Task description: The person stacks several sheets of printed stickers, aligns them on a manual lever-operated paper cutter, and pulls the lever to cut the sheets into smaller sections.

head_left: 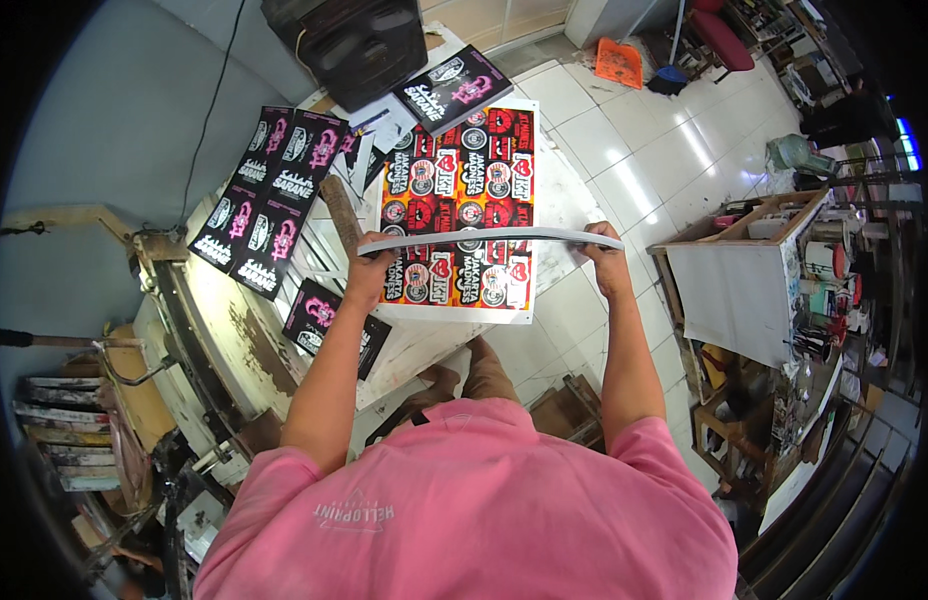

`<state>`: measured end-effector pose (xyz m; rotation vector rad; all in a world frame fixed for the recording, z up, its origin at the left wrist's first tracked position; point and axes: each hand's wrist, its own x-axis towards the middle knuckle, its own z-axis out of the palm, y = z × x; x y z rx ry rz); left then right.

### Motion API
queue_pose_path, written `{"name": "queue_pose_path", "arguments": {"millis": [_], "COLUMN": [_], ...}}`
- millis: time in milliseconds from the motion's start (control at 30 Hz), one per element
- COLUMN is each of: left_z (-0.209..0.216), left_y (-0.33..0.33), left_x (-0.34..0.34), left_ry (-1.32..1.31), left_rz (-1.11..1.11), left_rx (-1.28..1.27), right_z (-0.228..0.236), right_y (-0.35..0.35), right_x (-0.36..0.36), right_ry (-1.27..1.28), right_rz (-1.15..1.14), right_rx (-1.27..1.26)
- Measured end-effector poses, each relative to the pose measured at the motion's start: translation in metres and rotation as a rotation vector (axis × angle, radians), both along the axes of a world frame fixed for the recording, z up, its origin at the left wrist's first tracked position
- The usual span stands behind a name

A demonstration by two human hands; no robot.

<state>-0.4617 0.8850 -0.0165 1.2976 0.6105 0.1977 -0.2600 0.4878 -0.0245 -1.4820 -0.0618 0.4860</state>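
Note:
Between my two hands a stack of sheets [499,235] stands edge-on, bowed slightly upward in the middle. My left hand [370,272] is wrapped round its left end, and my right hand [608,262] grips the right end. Below it on the white table lies a large printed sheet [406,215] with red, black and orange sticker designs and a white margin. A worn wooden bar [340,218] lies beside my left hand. Which print the held stack carries is hidden from this angle.
Black sheets with pink and white prints [274,195] lie at the left, with a thick stack of them [454,92] at the back. Smaller black pieces [319,312] lie near my left forearm. A dark machine [349,50] stands behind; a cluttered shelf unit [739,290] stands right.

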Motion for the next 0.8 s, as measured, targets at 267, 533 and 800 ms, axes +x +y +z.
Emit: {"name": "queue_pose_path", "arguments": {"millis": [267, 533, 800], "left_z": [0.005, -0.002, -0.012], "left_y": [0.005, 0.004, 0.002], "left_x": [0.005, 0.012, 0.0], "left_ry": [0.036, 0.03, -0.043], "left_rz": [0.003, 0.017, 0.061], "left_rx": [-0.084, 0.034, 0.149], "right_z": [0.035, 0.032, 0.034], "right_y": [0.01, 0.006, 0.003], "right_x": [0.01, 0.009, 0.016], "right_ry": [0.038, -0.038, -0.116], "right_rz": [0.173, 0.191, 0.339], "right_rx": [-0.261, -0.265, -0.336]}}
